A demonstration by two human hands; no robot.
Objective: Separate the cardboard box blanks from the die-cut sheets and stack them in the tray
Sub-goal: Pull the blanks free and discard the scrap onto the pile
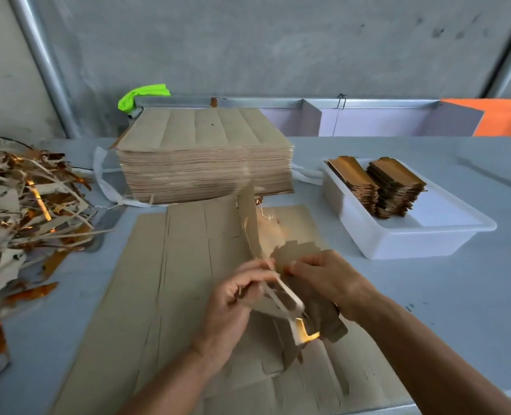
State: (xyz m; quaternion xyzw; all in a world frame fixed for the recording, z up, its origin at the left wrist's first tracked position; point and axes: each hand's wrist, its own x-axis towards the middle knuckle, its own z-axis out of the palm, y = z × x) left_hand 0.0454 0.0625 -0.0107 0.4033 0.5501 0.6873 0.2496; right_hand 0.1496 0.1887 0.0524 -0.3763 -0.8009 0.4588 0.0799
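Head view shows left hand [236, 298] pinching waste strip [281, 295], right hand [323, 277] gripping box blank [296, 257] at six o'clock, tray [410, 235] at three; yanking might tear it.

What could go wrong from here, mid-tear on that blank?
1. Both hands, left hand and right hand, pull a blank from the sheet; its notched edge could rip.
2. The two stacks fill the tray's far end and look uneven; another blank might tip them.
3. The scrap pile lies close beside the sheet, so strips could mix in.
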